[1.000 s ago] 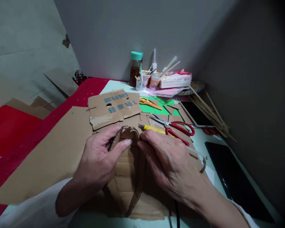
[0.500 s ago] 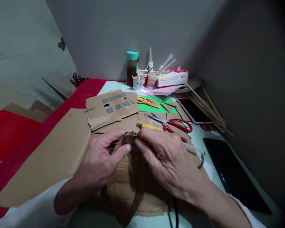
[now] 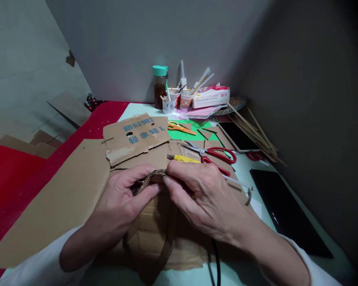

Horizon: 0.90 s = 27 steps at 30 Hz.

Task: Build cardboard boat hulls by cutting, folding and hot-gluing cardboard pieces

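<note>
Between my hands is a folded cardboard piece (image 3: 150,226) with a narrow strip standing along its edge. My left hand (image 3: 123,198) pinches the curved upper rim, thumb on the inner side and fingers behind. The thumb and forefinger of my right hand (image 3: 201,192) grip the same rim at its right end. Just past my right hand lies a yellow glue gun (image 3: 183,159), mostly covered by that hand. Red-handled scissors (image 3: 219,155) rest with open blades on the cardboard beyond it.
A printed cardboard sheet (image 3: 137,139) lies ahead, with orange scissors (image 3: 181,127) on green paper. At the back stand a bottle (image 3: 160,87), paper cups (image 3: 185,99) and a tissue pack (image 3: 211,97). On the right are a phone (image 3: 238,136), wooden sticks (image 3: 253,135) and a black panel (image 3: 289,212).
The view has shifted slightly, so the table things appear a little further left. Both hands keep their hold on the cardboard rim, with only small movement.
</note>
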### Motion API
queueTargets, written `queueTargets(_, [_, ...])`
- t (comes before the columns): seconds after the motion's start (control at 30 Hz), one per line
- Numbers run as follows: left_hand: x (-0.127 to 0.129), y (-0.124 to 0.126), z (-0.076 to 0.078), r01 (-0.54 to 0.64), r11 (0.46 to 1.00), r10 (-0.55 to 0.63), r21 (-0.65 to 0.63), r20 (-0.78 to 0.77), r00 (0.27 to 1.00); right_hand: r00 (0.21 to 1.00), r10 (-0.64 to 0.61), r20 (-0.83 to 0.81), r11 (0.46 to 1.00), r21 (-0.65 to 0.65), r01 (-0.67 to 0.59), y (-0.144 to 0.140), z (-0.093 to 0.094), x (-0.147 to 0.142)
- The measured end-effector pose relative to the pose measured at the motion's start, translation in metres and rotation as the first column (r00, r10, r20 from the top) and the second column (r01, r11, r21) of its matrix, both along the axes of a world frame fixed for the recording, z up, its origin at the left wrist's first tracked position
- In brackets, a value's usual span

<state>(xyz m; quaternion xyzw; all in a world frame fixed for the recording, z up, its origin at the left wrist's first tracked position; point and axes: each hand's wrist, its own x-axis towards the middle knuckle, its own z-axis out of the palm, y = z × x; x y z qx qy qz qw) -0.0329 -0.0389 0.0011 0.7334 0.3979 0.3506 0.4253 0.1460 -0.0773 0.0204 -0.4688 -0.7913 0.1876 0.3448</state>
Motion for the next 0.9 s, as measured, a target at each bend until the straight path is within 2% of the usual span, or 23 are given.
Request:
queueTargets(0.3, [0.000,0.000,0.003,0.108,0.993,-0.105,-0.048,0.048,0.993,0.998,0.052,0.028,0.999,-0.010,-0.052,0.000,0.000,0.002])
queueTargets(0.53, [0.004,0.001,0.001,0.136,0.987,-0.136,-0.088,0.010,0.991,0.993,0.120,-0.013,0.978,0.175,-0.116,0.001,-0.008,0.002])
queueTargets(0.77, [-0.001,0.005,-0.002,0.155,0.988,-0.155,-0.023,-0.017,0.988,0.998,0.058,-0.006,0.996,0.067,-0.058,0.005,-0.013,0.006])
queueTargets(0.9, [0.001,0.003,0.002,0.142,0.990,-0.142,-0.013,-0.030,0.989,0.996,0.030,0.088,0.999,0.021,-0.032,0.008,-0.011,0.005])
